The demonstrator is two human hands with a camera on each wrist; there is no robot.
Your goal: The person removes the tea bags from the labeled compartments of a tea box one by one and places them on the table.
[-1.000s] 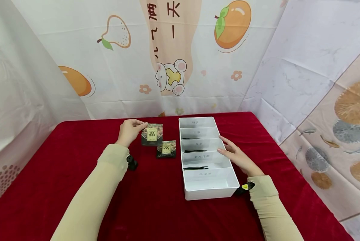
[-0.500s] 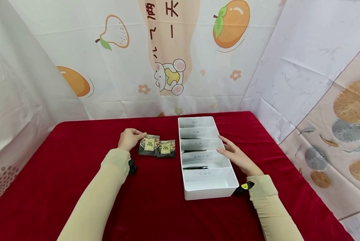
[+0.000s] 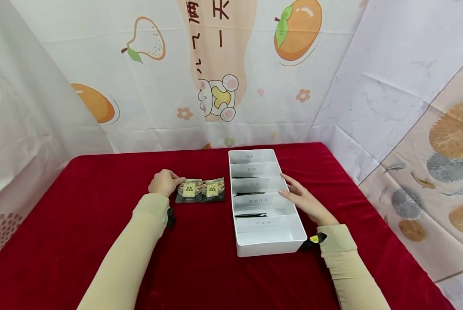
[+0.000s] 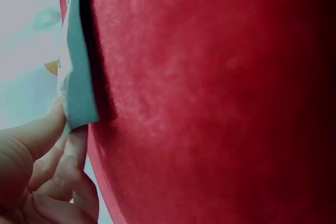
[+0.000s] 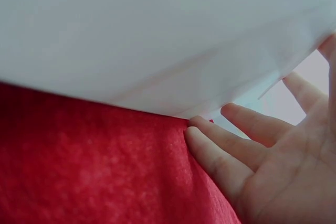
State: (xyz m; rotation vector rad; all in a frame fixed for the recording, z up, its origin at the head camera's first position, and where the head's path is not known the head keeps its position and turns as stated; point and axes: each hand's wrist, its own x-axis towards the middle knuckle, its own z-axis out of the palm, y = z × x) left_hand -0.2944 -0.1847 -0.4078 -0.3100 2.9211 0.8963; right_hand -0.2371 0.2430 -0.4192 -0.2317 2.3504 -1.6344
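Observation:
In the head view my left hand pinches the upper left corner of a dark sachet with a yellow label. The left wrist view shows the thumb and fingers on that sachet's edge, close over the red cloth. A matching second sachet lies on the cloth directly to its right, edge to edge with it. My right hand rests against the right side of a long white divided box. In the right wrist view its fingers are spread and fairly straight along the box wall.
Labelled dividers split the box into several compartments; dark sachets show in some of them, and the nearest compartment holds nothing visible. Red cloth covers the table. A printed white curtain hangs behind the far table edge.
My left hand has brought the held sachet down and nearer, from above and left of the second sachet to level beside it. The right hand and box have stayed put.

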